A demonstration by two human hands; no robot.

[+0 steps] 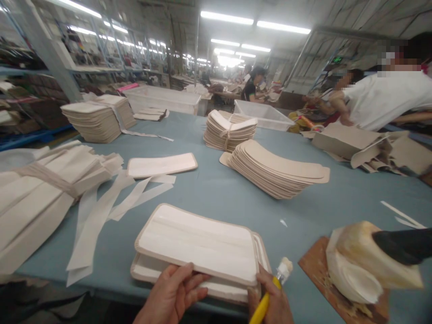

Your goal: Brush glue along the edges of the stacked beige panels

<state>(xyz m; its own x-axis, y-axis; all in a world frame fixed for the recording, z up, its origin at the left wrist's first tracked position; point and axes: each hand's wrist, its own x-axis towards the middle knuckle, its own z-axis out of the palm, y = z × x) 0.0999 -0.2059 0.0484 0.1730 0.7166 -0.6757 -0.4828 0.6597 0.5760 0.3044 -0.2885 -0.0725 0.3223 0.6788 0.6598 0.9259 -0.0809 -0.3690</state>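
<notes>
A pale rectangular panel with rounded corners and a beige rim lies in front of me, tilted slightly over another panel of the same kind. My left hand grips its front edge, thumb at the rim and fingers curled below. At its right front corner, my right hand touches the panel with its fingertips while holding a yellow-handled brush. White paste coats the bristles, which point up and away from me. To the right stands a paste-crusted container with a dark handle sticking out, on a brown board.
Beige panels form a fanned stack beyond my hands, with tied bundles behind. One loose panel lies farther left. Pale strips and a tied bundle occupy the left side. Other people work at the back right.
</notes>
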